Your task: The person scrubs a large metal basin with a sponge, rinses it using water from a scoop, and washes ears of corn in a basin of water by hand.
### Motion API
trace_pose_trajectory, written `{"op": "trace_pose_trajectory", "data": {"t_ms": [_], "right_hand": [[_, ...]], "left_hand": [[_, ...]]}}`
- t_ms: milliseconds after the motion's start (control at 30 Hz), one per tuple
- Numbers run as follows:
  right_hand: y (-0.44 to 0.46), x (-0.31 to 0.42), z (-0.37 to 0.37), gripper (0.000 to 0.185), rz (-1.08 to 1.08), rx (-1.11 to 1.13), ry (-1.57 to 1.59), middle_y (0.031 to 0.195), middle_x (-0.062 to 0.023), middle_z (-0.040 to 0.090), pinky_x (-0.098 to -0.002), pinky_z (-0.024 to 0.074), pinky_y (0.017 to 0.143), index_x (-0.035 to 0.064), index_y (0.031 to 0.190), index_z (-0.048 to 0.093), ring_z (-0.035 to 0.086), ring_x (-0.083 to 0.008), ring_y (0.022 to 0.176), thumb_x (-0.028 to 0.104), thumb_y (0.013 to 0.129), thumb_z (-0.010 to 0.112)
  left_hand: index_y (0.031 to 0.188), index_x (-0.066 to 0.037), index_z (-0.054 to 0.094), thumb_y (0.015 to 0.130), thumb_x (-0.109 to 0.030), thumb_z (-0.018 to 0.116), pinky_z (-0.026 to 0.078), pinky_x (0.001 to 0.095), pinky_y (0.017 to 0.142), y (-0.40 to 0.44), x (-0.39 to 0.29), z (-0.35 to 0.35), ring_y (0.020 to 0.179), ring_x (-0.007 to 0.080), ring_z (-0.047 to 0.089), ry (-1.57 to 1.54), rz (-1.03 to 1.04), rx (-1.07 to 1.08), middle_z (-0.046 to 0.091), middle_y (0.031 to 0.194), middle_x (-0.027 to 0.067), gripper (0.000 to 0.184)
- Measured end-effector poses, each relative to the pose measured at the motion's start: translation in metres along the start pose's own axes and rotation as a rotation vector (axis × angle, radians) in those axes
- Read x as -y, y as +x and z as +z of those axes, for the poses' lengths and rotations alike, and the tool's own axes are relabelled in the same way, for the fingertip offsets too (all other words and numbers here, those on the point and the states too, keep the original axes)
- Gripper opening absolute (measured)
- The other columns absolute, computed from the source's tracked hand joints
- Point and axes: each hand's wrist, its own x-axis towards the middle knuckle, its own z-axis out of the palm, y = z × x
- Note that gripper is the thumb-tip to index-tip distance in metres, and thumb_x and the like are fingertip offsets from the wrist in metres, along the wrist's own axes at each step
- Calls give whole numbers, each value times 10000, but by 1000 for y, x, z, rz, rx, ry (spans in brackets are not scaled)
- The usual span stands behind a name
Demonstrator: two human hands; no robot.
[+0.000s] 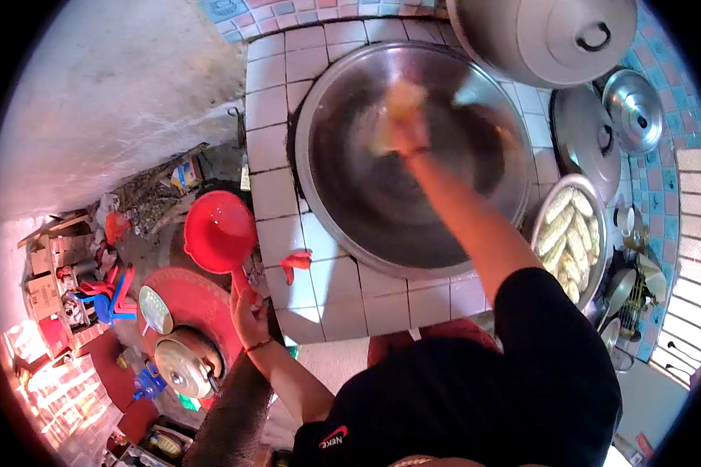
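Observation:
My left hand [249,315] is closed around the handle of a red plastic water dipper [220,231], held out left of the tiled stove. The dipper's bowl faces up, with a few bright glints inside. My right hand [410,134] reaches into a large metal wok [343,194] set in the stove top. Blurred by motion, it grips a yellowish, cloth-like thing [403,97] against or just above the wok's inner surface; its exact kind is unclear. The wok's inside is dark and shiny, with light reflected on it.
A red object [295,265] lies on the white tiles [335,292] near the wok. Pale, bumpy oblong pieces [572,233] fill a metal basin at right. Large lids [549,39] stand behind. A red round table [187,284] with a lidded pot [183,366] is lower left.

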Motion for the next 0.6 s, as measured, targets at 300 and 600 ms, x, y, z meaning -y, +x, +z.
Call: {"op": "trace_pose_trajectory", "data": {"t_ms": [300, 600], "right_hand": [[57, -70, 80, 132, -158, 21, -423, 891, -149, 650, -471, 484, 799, 68, 894, 639, 620, -322, 861, 116, 828, 536], [9, -11, -144, 485, 373, 69, -341, 998, -235, 626, -470, 465, 809, 4, 1043, 625, 607, -398, 906, 424, 980, 391]], "left_hand": [[1159, -72, 540, 873, -129, 587, 333, 178, 415, 13, 18, -30, 565, 61, 472, 53, 4, -29, 562, 809, 2, 295], [1093, -75, 542, 886, -108, 571, 357, 197, 430, -4, -10, -7, 583, 67, 468, 76, 10, -19, 520, 767, -6, 211]]}}
